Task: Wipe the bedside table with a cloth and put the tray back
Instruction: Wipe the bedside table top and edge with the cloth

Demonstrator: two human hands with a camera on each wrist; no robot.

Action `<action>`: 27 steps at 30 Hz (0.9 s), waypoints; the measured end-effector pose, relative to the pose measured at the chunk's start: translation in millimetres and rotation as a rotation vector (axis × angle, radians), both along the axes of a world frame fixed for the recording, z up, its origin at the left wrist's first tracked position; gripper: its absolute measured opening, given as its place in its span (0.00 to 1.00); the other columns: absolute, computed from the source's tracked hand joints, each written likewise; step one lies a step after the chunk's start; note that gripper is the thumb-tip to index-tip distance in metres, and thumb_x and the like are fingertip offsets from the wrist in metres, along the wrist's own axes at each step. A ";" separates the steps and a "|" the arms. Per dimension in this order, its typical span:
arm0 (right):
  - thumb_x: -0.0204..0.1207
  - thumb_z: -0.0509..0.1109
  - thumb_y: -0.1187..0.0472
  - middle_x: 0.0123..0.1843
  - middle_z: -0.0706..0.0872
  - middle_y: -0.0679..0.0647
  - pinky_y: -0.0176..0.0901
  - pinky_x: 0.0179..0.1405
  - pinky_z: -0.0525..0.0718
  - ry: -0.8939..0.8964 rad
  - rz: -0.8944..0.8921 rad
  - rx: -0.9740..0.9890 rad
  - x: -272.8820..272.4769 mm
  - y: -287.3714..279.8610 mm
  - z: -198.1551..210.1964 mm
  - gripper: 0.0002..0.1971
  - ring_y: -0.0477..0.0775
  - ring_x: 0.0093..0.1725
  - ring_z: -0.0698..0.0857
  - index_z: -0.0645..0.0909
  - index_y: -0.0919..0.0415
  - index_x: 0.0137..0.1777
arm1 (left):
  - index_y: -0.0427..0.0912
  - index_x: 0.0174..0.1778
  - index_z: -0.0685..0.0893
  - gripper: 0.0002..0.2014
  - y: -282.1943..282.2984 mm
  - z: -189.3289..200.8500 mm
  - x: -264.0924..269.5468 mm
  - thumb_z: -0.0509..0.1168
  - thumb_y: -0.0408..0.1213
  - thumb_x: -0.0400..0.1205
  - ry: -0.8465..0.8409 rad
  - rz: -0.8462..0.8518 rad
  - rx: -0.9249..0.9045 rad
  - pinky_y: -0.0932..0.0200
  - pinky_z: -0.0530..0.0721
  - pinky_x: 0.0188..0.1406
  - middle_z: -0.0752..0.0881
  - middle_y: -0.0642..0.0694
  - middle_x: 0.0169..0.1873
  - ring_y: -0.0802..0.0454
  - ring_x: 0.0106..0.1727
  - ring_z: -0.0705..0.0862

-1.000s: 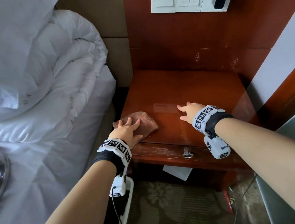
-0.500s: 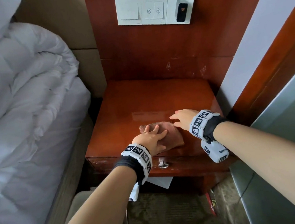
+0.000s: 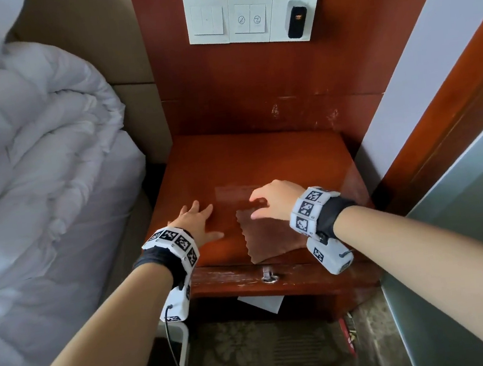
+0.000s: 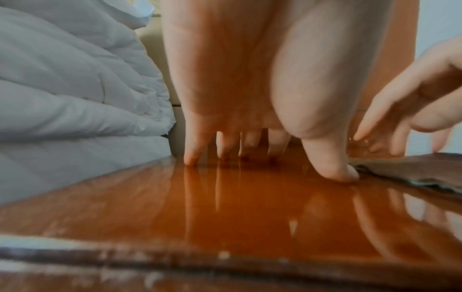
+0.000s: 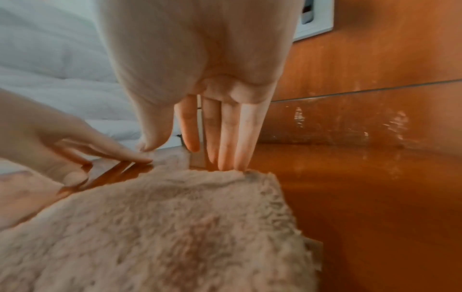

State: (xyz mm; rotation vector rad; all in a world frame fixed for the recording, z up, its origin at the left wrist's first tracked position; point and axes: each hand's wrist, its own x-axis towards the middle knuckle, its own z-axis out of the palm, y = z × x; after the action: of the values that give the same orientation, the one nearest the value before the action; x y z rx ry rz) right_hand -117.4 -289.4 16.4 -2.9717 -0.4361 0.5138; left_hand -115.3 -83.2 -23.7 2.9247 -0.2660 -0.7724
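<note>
A brown fluffy cloth (image 3: 268, 237) lies spread flat on the front right part of the glossy red-brown bedside table (image 3: 261, 159). My right hand (image 3: 269, 200) rests over the cloth's far edge. In the right wrist view its fingers (image 5: 225, 138) point down straight, with their tips on the edge of the cloth (image 5: 175, 227). To the left of the cloth, my left hand (image 3: 199, 221) lies flat on the bare wood and holds nothing. The left wrist view shows its fingertips (image 4: 192, 156) touching the tabletop (image 4: 225, 207). No tray is in view.
A bed with a white duvet (image 3: 35, 177) stands close on the left. A switch panel (image 3: 253, 17) sits on the wooden wall panel behind the table. A drawer handle (image 3: 268, 275) is at the front, with a sheet of paper (image 3: 261, 302) below. A white wall and door frame lie to the right.
The left hand slid the cloth from the front left corner to the right, then let it go and moved left onto bare wood. The right hand now rests on the cloth.
</note>
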 end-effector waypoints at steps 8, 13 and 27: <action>0.70 0.68 0.33 0.71 0.79 0.52 0.51 0.61 0.82 0.056 0.120 -0.213 -13.9 8.8 -7.1 0.38 0.58 0.66 0.81 0.67 0.49 0.78 | 0.54 0.84 0.50 0.40 5.9 -9.7 -2.9 0.61 0.61 0.79 -0.052 0.019 -0.045 0.36 0.58 0.80 0.47 0.46 0.84 0.42 0.85 0.46; 0.73 0.66 0.35 0.80 0.67 0.60 0.54 0.69 0.76 0.103 0.156 -0.265 -18.3 11.0 -17.8 0.42 0.62 0.73 0.74 0.54 0.47 0.84 | 0.56 0.84 0.48 0.41 12.9 -7.0 -3.1 0.61 0.61 0.79 -0.036 -0.004 -0.059 0.39 0.55 0.82 0.44 0.48 0.84 0.43 0.85 0.44; 0.73 0.66 0.35 0.79 0.68 0.61 0.57 0.66 0.79 0.068 0.098 -0.300 68.9 42.4 -29.3 0.42 0.66 0.73 0.74 0.54 0.47 0.83 | 0.62 0.82 0.48 0.45 22.4 1.3 44.8 0.68 0.59 0.75 0.067 -0.009 -0.042 0.33 0.52 0.81 0.41 0.49 0.84 0.37 0.84 0.40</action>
State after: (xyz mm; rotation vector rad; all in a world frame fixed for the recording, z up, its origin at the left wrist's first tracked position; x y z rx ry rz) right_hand -48.5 -247.1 -12.8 -3.2162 -0.5448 0.7492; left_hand -70.5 -60.8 -22.4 2.8541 -0.2854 -0.8539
